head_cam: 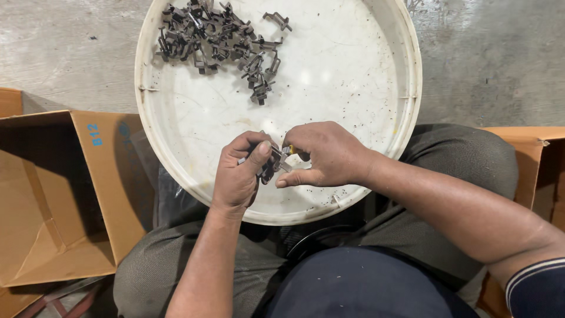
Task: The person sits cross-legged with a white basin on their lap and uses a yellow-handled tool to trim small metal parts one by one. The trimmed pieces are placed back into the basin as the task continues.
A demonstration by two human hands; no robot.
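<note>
Two bare hands meet over the near part of one large round white tray point(388, 65), which rests across the seated person's knees. The left hand point(238, 174) is curled nearly closed, thumb pressed against its bent fingers, clamping a small dark metal clip point(269, 165). The right hand point(326, 154) is also closed down, its fingers and thumb pinched on the same clip from the right side, with a small yellow bit point(290, 149) showing just at its fingertips; what that yellow bit is cannot be told. The clip sits between the two hands, just above the tray's near floor, and whether it is one piece or two pressed together cannot be told.

At the far left of the tray lies one loose pile of dark metal clips point(215, 38), tangled so thickly that an exact count is not possible; they are clearly a few dozen. One clip point(278, 20) lies alone just to the right of the pile, and a short trail of about five runs down from the pile toward the tray's middle. Fine dark specks are scattered over the tray floor.

Two open cardboard boxes stand on the concrete floor point(482, 53): the left box point(112, 176) beside the left knee and the right box point(524, 147) at the right edge.
</note>
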